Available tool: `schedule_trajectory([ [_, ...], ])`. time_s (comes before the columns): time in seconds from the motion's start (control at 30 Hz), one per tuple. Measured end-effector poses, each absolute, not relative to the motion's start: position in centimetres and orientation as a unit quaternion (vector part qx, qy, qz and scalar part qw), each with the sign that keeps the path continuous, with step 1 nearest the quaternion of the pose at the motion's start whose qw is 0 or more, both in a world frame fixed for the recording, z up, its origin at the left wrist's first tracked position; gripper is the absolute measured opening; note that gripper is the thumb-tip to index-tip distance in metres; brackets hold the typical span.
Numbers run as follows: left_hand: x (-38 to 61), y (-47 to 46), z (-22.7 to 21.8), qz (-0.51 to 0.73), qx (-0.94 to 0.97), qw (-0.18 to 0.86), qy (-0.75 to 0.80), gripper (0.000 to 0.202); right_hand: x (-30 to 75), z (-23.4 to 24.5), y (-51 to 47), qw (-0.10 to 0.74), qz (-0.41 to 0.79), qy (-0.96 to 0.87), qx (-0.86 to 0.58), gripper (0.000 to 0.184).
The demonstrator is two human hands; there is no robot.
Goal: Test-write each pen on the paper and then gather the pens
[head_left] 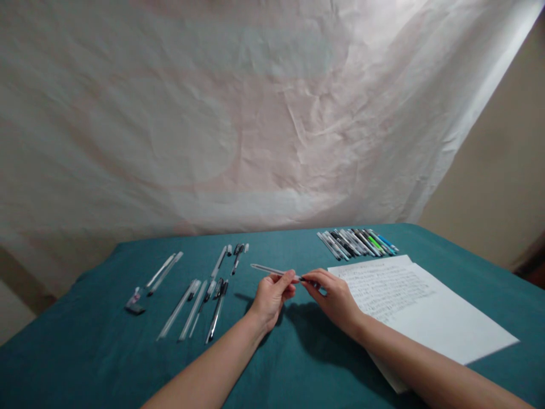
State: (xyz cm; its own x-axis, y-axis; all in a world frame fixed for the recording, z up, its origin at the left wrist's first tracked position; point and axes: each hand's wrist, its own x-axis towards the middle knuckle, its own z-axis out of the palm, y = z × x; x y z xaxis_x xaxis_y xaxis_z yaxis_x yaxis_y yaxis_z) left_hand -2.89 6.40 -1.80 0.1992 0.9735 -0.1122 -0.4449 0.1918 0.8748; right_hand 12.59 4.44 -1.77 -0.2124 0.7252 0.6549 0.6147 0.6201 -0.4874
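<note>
- Head view: two bare forearms reach in from the 6 o'clock edge over a table covered in teal cloth (298, 363)
- The left hand (272, 295) is closed in a pinch, with thumb and fingertips gripping a slim clear pen (267, 268) close to its near end
- The pen is held above the cloth near the table's middle, roughly level, its free end pointing toward 10 o'clock
- The right hand (336, 298) meets it from 3 o'clock, fingertips pinched on the pen's dark end, the other fingers curled
- At 3 o'clock from the hands, partly under the right wrist, lies a white sheet of paper (426, 318) with lines of handwriting on its far half
- At 1 o'clock, a tidy row of pens (357, 243) lies side by side, some dark, one green, one blue
- At 9 o'clock, loose clear pens (191, 307) lie scattered, most pointing away from the viewer
- Further toward 9 o'clock sits a small dark object (135, 307), too small to identify
- A wrinkled white backdrop sheet (213, 113) hangs behind the table at 12 o'clock
</note>
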Motion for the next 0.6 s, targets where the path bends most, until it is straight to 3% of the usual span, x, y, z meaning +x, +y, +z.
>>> schedule_trajectory([
  [0.27, -2.92, 6.34, -1.81, 0.513, 0.388, 0.677, 0.359, 0.028, 12.36, -1.47, 4.05, 0.428, 0.095, -0.765, -0.473, 0.02],
  [0.5, -2.95, 6.25, -1.7, 0.501, 0.396, 0.685, 0.351, 0.027, 12.08, -1.91, 4.81, 0.425, 0.389, -0.676, -0.459, 0.044],
  [0.6, -2.91, 6.25, -1.68, 0.507, 0.381, 0.691, 0.348, 0.028, 12.23, -1.41, 4.79, 0.436, 0.398, -0.666, -0.457, 0.038],
])
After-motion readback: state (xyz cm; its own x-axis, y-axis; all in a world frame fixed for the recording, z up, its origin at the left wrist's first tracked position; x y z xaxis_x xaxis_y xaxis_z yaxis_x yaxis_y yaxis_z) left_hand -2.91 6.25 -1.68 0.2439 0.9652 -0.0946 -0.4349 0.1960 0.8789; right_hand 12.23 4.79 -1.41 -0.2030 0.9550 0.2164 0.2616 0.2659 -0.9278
